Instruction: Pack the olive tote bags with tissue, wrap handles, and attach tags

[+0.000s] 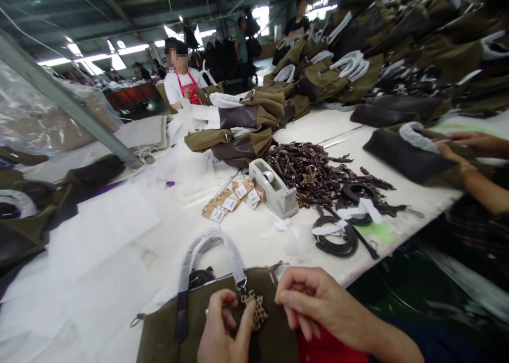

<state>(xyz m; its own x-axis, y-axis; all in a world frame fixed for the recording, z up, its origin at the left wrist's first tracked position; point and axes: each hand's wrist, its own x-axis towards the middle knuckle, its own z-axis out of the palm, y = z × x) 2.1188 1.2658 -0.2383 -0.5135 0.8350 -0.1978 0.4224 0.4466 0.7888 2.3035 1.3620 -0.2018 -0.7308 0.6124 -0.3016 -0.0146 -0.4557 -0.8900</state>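
An olive-green handbag (163,320) with a zip and dark trim lies in front of me. Its handles (212,241) are wrapped in white padding. From the ring at one handle's base hangs a leopard-print charm (256,307). My left hand (226,326) is over the bag, its fingers curled but apart from the thumb, which touches the charm's left edge. Just right of the charm, my right hand (322,307) pinches thumb and forefinger together. Whatever is between those fingertips, if anything, is too small to make out.
A grey tape dispenser (274,188) stands beside tagged brown cards (226,201), a heap of dark charms (306,172) and coiled black straps (336,236). White sheets (99,236) spread leftward. Bags pile up behind. Another person's hands (461,151) hold a bag at right.
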